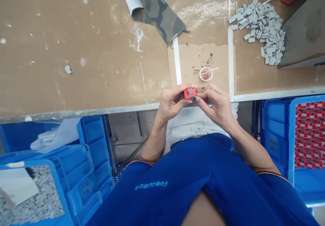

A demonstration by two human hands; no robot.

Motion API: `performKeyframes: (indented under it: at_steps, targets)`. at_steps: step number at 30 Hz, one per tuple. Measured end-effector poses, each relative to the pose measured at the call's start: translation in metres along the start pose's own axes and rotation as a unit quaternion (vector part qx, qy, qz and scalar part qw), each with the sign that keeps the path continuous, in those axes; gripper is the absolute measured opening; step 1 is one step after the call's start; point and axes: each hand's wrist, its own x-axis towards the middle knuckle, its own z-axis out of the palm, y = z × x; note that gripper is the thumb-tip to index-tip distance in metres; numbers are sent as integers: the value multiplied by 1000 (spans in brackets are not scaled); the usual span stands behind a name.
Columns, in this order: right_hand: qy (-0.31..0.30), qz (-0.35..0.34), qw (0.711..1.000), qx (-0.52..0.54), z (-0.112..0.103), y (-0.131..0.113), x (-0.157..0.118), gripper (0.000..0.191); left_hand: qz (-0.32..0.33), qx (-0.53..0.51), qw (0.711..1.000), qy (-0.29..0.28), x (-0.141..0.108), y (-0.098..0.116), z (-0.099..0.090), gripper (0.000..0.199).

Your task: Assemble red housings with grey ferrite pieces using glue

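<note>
1. One red-and-grey block (187,93) is held at the front edge of the table (101,66), between two hands.
2. The left hand (172,100) has its fingers clamped on it; the right hand (217,105) has fingers at its right end, but I cannot tell whether they grip it.
3. One cup (206,80) with one stick (215,69) stands just beyond.
4. One camouflage cloth (162,12) and one uncountable grey heap (266,29) lie farther off.

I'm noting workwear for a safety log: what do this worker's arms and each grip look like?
Left grip and right grip are bare hands, without gloves. No watch shows on either wrist. The forearms are uncovered below short blue sleeves edged with thin red and yellow trim.
</note>
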Motion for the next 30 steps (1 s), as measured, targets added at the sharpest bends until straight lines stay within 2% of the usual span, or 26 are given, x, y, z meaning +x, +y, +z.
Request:
performKeyframes:
  at_steps: [5,10,16,20,26,30]
  targets:
    - [15,0,1000,-1,1,-2,-4,14,7,13,1000,-3,-2,-1,1,42]
    - [32,16,999,-20,4,-7,-8,17,-20,-4,1000,-9,-1,-1,3,50]
    - [75,37,996,42,19,-7,-7,24,-15,-16,1000,19,0,6,6,38]
    - [73,58,994,61,26,-9,-6,28,-7,-22,999,30,0,9,7,36]
    - [80,56,994,53,31,-13,-4,24,-20,-9,998,59,-1,7,8,37]
    - [74,69,991,92,36,-10,-6,26,-10,-3,998,58,-2,7,7,38]
